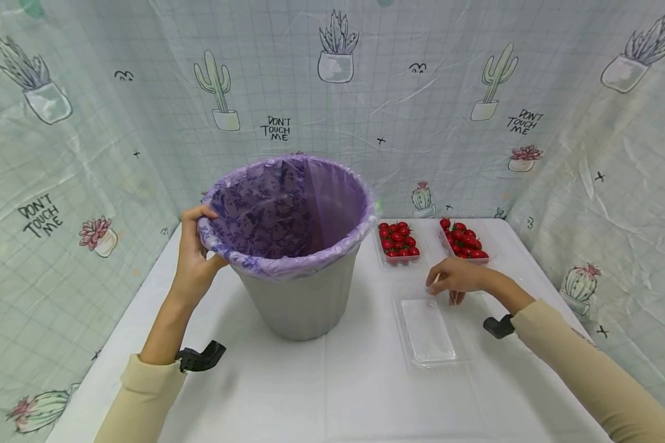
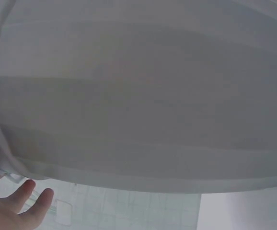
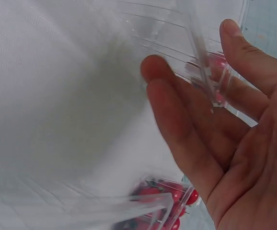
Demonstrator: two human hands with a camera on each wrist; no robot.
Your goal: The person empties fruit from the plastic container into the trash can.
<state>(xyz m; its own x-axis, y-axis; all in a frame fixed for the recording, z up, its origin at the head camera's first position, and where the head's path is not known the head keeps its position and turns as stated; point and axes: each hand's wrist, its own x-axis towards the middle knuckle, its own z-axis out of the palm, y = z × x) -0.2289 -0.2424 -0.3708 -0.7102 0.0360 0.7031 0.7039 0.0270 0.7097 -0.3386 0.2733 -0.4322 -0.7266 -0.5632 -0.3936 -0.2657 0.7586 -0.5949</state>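
Note:
A grey trash bin (image 1: 305,301) stands on the table, its mouth lined with a purple patterned bag (image 1: 271,267). My left hand (image 1: 193,264) grips the left side of its rim, over the folded bag edge; in the left wrist view the grey bin wall (image 2: 138,105) fills most of the picture. To the bin's right lies a clear plastic box (image 1: 429,332) with nothing visible inside. At its far edge, my right hand (image 1: 457,277) holds the thin wall between thumb and fingers; one finger shows through the plastic in the right wrist view.
Behind the right hand sit two clear punnets of red cherry tomatoes, the left punnet (image 1: 399,243) beside the bin and the right punnet (image 1: 465,240) near the table's back. A white table (image 1: 277,394) carries everything. Cactus-printed curtains (image 1: 410,141) hang at the back and sides.

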